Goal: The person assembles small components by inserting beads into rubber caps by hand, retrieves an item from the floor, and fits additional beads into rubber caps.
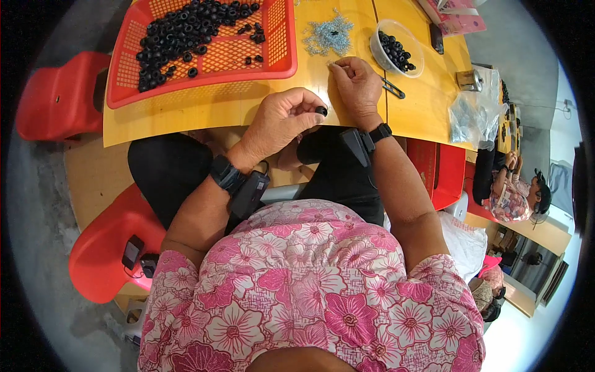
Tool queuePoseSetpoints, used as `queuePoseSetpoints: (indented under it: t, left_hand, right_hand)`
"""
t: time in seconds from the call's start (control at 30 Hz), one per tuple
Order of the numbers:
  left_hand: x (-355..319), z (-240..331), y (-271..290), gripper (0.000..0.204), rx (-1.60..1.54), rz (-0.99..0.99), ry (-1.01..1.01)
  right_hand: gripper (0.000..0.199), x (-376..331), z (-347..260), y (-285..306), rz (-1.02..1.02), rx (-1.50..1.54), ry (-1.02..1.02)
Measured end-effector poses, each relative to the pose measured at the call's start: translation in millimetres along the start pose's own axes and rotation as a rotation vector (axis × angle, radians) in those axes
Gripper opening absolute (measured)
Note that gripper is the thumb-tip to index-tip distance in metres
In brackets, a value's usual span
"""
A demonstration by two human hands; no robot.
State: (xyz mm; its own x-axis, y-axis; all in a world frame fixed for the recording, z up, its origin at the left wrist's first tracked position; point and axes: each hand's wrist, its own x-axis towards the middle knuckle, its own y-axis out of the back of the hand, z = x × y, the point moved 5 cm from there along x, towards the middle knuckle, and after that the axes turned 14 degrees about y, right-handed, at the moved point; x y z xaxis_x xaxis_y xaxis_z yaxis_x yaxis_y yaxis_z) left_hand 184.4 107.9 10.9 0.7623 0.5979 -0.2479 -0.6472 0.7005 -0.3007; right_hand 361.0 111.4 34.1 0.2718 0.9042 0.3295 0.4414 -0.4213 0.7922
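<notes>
Left hand [282,121] pinching a black rubber ring [321,111], right hand [356,84] fingertips on a small metal piece [331,63]

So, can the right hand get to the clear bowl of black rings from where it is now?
Probably yes. The right hand rests on the yellow table, and the clear bowl stands just beyond it to the right. Only bare tabletop lies between them; the small dark tool sits off to the side.

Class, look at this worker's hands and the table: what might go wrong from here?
1. The small black ring pinched in the left hand sits near the table edge; it might drop into the lap.
2. The right hand works beside the loose metal parts; a sweep may scatter them.
</notes>
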Motion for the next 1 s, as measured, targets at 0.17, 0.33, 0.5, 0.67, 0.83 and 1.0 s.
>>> queuePoseSetpoints:
  t: [0.17, 0.33, 0.5, 0.67, 0.83, 1.0]
  left_hand:
    - [-2, 6, -2, 0.013, -0.001, 0.016, -0.067]
    - [-3, 4, 0, 0.012, -0.009, 0.022, -0.098]
    - [-5, 6, -2, 0.011, 0.03, 0.039, -0.092]
    - [-6, 7, -2, 0.011, 0.032, 0.042, -0.1]
    - [-7, 4, -3, 0.014, 0.029, 0.012, -0.052]
    - [-6, 2, -3, 0.014, 0.02, 0.008, -0.026]
  right_hand:
    - [0.016, -1, -2, 1, 0.043, -0.083, 0.142]
    - [0.015, -3, -9, 1, 0.033, -0.113, 0.194]
    - [0.016, -4, -4, 2, -0.005, -0.098, 0.159]
    - [0.018, -6, -12, 4, -0.037, -0.053, 0.075]
    - [0.015, -6, -13, 5, 0.006, 0.007, 0.128]
    - [0.018, -5, -14, 3, -0.016, -0.044, 0.053]
